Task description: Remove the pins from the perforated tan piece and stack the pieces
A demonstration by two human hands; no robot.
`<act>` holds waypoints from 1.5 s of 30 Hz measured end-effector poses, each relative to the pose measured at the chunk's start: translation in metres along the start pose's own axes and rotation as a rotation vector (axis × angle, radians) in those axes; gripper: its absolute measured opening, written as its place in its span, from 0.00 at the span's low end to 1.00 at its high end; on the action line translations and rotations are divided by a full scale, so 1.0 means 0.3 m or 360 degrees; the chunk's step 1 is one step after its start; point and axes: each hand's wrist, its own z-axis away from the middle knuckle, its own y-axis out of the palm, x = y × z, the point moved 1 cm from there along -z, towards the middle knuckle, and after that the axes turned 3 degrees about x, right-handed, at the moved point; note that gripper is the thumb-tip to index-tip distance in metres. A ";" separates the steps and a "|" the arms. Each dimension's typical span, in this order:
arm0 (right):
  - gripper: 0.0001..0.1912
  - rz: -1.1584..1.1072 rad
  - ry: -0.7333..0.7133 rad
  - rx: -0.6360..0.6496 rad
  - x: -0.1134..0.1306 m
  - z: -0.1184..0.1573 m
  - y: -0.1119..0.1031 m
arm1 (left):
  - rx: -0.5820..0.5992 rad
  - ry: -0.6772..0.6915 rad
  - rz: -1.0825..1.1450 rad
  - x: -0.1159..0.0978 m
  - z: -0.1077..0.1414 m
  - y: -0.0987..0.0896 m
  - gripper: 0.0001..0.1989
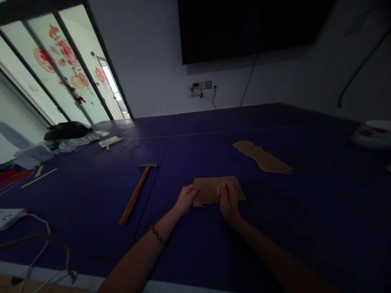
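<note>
Glass panels [33, 38]: red-decorated, far beyond and left of your left hand [185, 200].
White corded device [10, 218]: well left of that hand.
Black screen [244, 28]: high beyond your right hand [229, 203].
Wall sockets [208, 84]: below it, straight beyond both hands.

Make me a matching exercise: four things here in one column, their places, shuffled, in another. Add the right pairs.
1. hammer
2. near brown piece
3. far brown piece
4. black screen

A. lying beyond the right hand
B. high on the wall
C. lying left of both hands
D. gripped by the left hand

Pairs: 1-C, 2-D, 3-A, 4-B
</note>
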 end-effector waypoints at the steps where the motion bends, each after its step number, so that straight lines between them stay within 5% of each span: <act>1: 0.17 -0.0047 0.0043 -0.0001 -0.006 -0.011 -0.001 | 0.0015 -0.0002 0.0004 0.000 0.001 0.001 0.19; 8: 0.15 -0.0173 0.0205 0.0187 -0.031 -0.067 0.005 | 0.0045 -0.0010 -0.0001 -0.010 0.013 0.007 0.18; 18: 0.03 0.0207 -0.0045 0.0473 0.003 -0.043 0.022 | 0.0311 0.0169 -0.0330 -0.026 0.021 0.016 0.13; 33: 0.03 0.0305 -0.0077 0.0464 -0.009 -0.033 0.027 | 0.0294 0.0139 -0.0247 -0.014 0.010 0.007 0.16; 45: 0.02 -0.0089 -0.0039 0.0347 0.015 -0.008 0.023 | 0.0185 0.0097 -0.0090 -0.006 0.002 0.004 0.12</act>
